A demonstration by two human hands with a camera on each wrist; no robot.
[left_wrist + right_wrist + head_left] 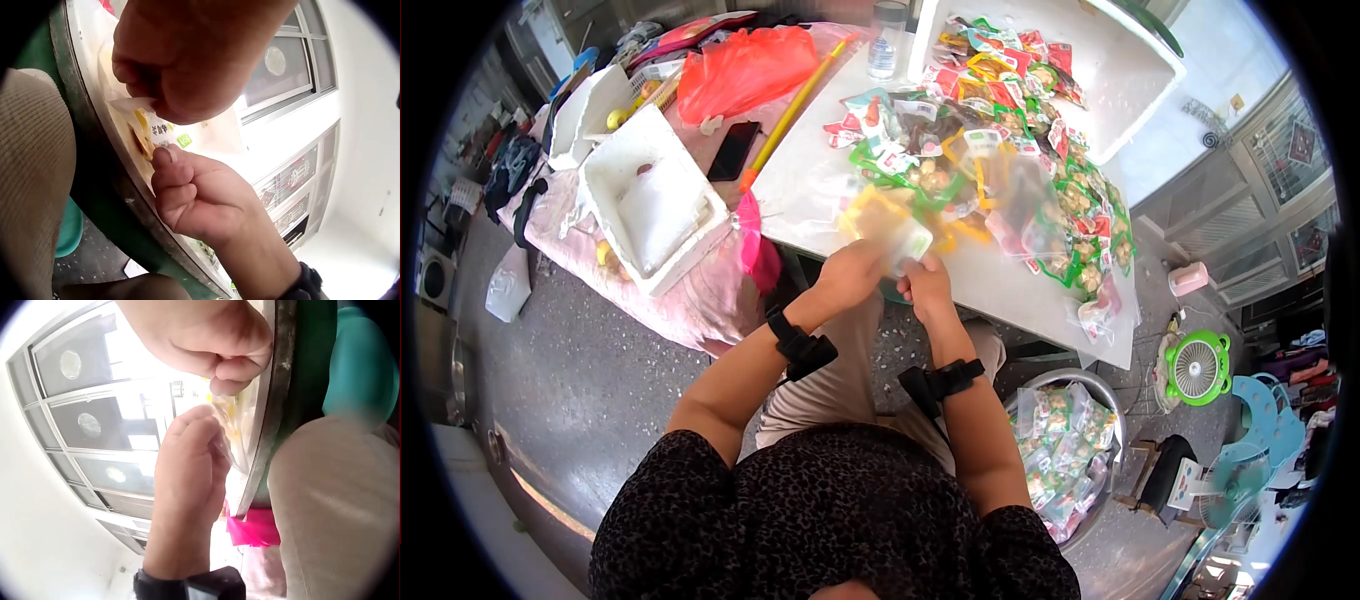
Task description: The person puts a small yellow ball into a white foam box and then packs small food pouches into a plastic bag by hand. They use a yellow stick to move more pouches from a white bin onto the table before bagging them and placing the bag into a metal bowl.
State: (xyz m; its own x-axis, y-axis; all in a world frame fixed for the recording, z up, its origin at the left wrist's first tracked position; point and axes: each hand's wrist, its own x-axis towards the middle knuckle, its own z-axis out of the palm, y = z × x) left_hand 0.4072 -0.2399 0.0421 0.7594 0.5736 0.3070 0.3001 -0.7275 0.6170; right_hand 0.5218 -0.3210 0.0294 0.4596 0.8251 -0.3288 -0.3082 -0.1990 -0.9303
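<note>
At the near edge of the white table my left hand (852, 272) and right hand (927, 285) are close together, both pinching a clear plastic packet (883, 222) with yellow and white print, blurred in the head view. In the left wrist view the packet (159, 130) shows dark lettering and a small green mark between the hands. My left hand (190, 469) has its fingers curled on the packet's clear edge in the right wrist view. The thumb and curled fingers of my right hand (203, 197) grip its other side. Loose food packets (935, 175) lie just beyond.
A large heap of packets (1085, 225) covers the table's right side, below a tipped white foam box (1130, 75). On the left stand another foam box (655, 200), a phone (733, 150) and a yellow stick (800, 100). A metal basin (1116, 400) of packets sits on the floor.
</note>
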